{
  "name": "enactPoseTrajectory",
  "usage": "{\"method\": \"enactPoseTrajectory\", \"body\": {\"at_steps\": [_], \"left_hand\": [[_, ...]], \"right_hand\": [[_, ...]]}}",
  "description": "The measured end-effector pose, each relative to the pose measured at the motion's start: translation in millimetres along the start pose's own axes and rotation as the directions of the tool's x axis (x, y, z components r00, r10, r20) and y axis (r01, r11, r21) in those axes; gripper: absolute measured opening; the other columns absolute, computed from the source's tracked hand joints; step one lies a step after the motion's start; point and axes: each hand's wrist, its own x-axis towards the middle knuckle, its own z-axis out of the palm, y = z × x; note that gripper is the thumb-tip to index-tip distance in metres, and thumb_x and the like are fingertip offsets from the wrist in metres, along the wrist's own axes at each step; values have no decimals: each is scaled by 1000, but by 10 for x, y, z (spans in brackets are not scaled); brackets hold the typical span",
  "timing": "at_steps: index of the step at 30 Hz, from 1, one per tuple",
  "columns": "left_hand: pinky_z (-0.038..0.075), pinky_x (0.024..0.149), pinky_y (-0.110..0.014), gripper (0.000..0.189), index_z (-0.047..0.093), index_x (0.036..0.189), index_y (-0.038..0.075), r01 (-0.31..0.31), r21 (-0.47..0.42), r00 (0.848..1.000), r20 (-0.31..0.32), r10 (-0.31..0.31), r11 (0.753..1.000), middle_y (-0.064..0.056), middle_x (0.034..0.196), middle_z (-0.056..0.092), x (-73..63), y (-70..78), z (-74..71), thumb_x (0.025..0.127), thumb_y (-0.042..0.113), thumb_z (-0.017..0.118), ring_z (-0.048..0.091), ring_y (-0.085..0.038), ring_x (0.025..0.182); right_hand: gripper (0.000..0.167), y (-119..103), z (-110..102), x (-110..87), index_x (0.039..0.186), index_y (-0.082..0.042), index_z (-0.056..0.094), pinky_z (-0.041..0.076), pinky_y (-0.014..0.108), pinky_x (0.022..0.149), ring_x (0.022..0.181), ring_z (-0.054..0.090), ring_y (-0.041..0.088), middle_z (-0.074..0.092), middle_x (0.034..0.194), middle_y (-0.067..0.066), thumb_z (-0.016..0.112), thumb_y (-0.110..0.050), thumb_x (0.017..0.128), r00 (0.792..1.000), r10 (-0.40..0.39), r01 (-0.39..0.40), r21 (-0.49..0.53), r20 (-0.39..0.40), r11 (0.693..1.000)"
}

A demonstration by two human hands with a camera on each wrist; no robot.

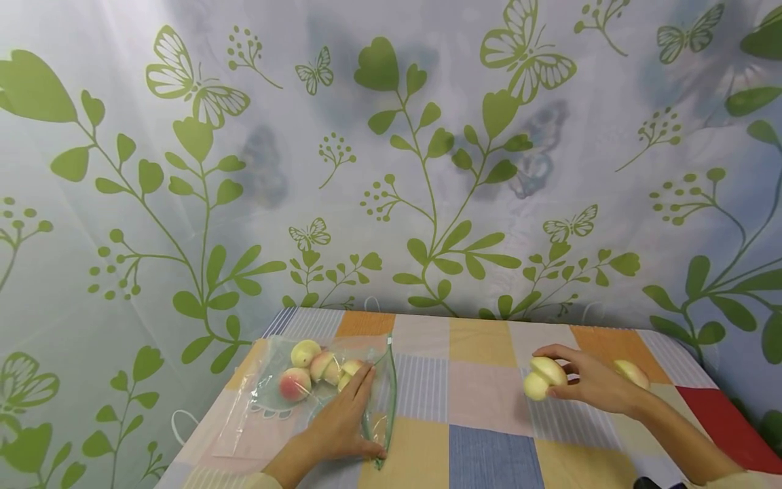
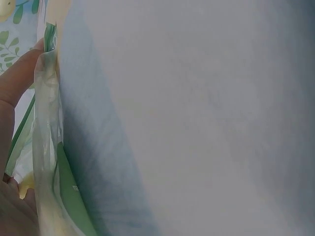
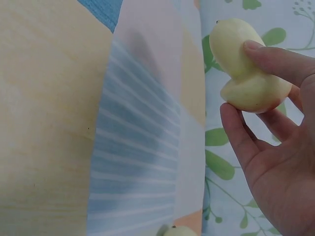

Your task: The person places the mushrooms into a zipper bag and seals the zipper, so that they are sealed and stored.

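Observation:
My left hand (image 1: 342, 414) lies across a clear zip bag (image 1: 244, 435) on the table, fingers extended and thumb spread at its green zip edge. Its fingertips touch a pale mushroom (image 1: 346, 370) in the bag; several more are inside, one with a red-blushed cap (image 1: 295, 384). In the left wrist view, the thumb (image 2: 22, 73) meets the green zip (image 2: 50, 37). Over the right part of the table, my right hand (image 1: 601, 384) holds a pale yellow mushroom (image 1: 546, 377). The right wrist view shows fingers and thumb pinching that mushroom (image 3: 251, 69) around cap and stem.
Another pale mushroom (image 1: 632, 373) lies on the table behind the right hand, partly hidden. A patchwork cloth (image 1: 489, 394) covers the table. Behind it hangs a pale curtain (image 1: 391, 170) with green leaves and butterflies. A dark object (image 1: 650, 483) shows at the bottom edge.

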Motion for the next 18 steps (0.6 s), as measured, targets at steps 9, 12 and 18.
{"method": "enactPoseTrajectory", "body": {"at_steps": [9, 12, 18], "left_hand": [[38, 115, -48, 145, 16, 162, -6, -11, 7, 1000, -7, 11, 1000, -24, 167, 17, 13, -11, 10, 61, 67, 91, 29, -37, 150], [38, 114, -49, 144, 16, 161, -7, -18, 3, 1000, -9, 18, 1000, -24, 167, 17, 10, -16, 13, 61, 67, 91, 29, -38, 150], [37, 115, -49, 144, 17, 161, -8, -26, 5, 1000, -14, 27, 1000, -25, 167, 17, 8, -23, 15, 61, 68, 90, 28, -38, 150]], "right_hand": [[54, -20, 36, 70, 140, -4, 54, 60, 36, 76, 98, 67, 24, 55, 130, 23, 79, -12, 93, 1000, 19, -20, 22, 19, 1000], [54, -24, 50, 87, 140, -5, 54, 60, 35, 77, 100, 67, 24, 54, 132, 23, 79, -14, 93, 1000, 23, -23, 15, 16, 1000], [55, -15, 93, 124, 140, -5, 54, 60, 35, 79, 102, 67, 24, 52, 135, 24, 80, -15, 92, 1000, 20, -21, 8, 13, 1000]]}}
